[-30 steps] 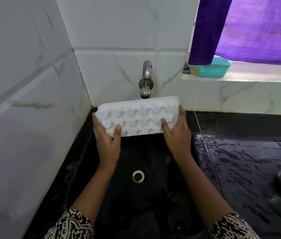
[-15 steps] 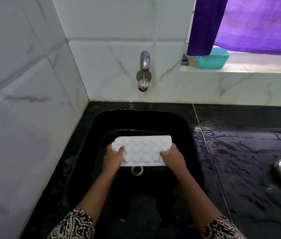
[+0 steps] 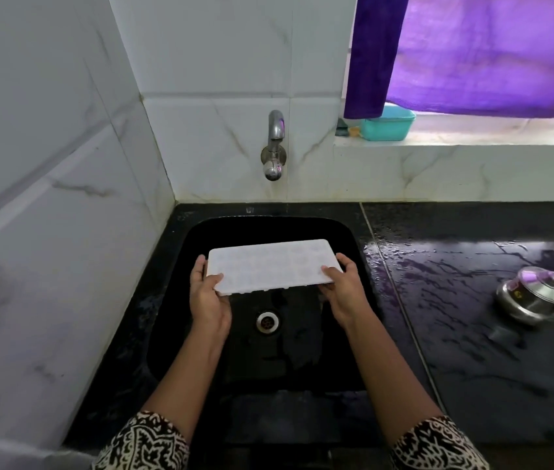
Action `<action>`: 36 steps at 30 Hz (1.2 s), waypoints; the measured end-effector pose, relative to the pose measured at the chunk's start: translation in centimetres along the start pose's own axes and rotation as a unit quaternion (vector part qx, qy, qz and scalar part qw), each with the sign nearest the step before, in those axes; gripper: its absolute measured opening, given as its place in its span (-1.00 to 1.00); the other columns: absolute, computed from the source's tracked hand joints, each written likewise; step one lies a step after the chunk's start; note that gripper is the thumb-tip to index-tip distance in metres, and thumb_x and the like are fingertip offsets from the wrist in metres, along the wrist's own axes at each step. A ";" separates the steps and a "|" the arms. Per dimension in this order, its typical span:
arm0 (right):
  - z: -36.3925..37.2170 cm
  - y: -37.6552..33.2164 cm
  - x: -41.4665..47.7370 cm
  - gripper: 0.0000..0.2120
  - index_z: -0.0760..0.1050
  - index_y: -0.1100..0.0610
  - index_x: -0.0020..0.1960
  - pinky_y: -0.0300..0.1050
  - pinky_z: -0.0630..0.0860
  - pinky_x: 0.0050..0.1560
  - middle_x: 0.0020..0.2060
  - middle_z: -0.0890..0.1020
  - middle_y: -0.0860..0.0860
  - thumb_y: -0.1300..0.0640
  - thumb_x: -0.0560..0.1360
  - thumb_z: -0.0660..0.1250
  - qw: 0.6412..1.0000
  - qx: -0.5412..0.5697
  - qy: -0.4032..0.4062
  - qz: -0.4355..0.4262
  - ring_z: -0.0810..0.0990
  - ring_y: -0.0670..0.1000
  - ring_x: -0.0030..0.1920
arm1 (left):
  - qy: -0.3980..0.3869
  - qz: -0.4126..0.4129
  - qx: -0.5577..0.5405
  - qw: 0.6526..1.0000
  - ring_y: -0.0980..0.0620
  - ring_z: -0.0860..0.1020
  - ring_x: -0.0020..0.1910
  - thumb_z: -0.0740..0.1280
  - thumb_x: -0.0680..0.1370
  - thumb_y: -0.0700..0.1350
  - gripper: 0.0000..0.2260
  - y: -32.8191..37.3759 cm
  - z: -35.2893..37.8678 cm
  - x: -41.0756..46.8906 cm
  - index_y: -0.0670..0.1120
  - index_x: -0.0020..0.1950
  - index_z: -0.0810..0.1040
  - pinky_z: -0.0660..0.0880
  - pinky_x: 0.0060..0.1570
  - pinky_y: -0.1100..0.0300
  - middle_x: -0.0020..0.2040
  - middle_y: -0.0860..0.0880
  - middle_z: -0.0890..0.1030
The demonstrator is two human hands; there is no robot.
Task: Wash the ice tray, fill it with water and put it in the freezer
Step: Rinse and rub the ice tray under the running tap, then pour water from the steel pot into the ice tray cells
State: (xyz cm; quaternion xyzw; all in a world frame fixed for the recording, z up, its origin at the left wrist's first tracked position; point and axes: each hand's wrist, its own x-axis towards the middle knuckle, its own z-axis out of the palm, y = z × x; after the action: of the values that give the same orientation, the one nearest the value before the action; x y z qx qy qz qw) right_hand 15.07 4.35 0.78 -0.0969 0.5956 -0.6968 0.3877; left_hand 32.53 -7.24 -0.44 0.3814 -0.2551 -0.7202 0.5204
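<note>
Drainage, I judge, explains my left hand (image 3: 209, 300) and right hand (image 3: 345, 290) gripping the ice tray (image 3: 269, 264) endwise over the sink (image 3: 348, 232).

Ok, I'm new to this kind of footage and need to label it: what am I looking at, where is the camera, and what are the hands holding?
There is no robot here, only a person's two bare hands. The one camera sits on the person's head and looks forward and down, so the arms come in from the bottom edge. The left hand and right hand each grip a short end of a white tray, held over a black sink below a wall tap. To the right lies a wet black counter with a steel pot on it. A teal tub stands on the ledge behind, under a purple curtain.
</note>
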 end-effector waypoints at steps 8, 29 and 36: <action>-4.9 0.0 -6.3 -0.64 0.47 0.15 0.22 0.00 0.48 0.10 0.05 0.59 0.10 0.29 0.42 0.31 0.955 -0.282 0.074 -0.058 0.57 0.11 0.02 | -0.164 -0.075 0.281 0.943 -0.01 0.53 0.12 0.16 0.61 -0.33 -0.59 0.0 -3.3 -5.3 -0.05 0.43 0.35 0.51 -0.06 0.17 0.28 -0.09 0.51; -27.3 -6.2 -12.7 -0.58 0.46 0.24 0.30 -0.01 0.41 0.16 0.20 0.54 0.23 0.19 0.46 0.37 0.816 -0.533 0.208 -0.089 0.50 0.22 0.19 | -0.348 0.099 0.596 0.717 -0.12 0.01 0.56 0.50 0.27 0.33 0.15 -12.0 6.4 -18.9 0.00 0.60 -0.13 -0.01 0.52 -0.10 0.59 -0.07 0.09; -35.3 -5.5 -8.8 -0.56 0.41 0.23 0.35 -0.01 0.38 0.21 0.23 0.53 0.17 0.13 0.50 0.35 0.758 -0.615 0.213 -0.051 0.49 0.18 0.21 | -0.335 0.111 0.703 0.617 0.01 -0.20 0.57 0.37 0.32 0.42 0.14 -20.7 9.8 -20.1 -0.13 0.59 -0.18 -0.29 0.49 -0.07 0.61 -0.11 -0.07</action>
State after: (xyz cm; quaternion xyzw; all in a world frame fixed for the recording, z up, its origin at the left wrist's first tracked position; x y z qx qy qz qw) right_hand -2.34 36.75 -0.99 -0.1935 0.9573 -0.2022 0.0718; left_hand 16.38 18.26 -4.89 0.3315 -0.8806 -0.3354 0.0468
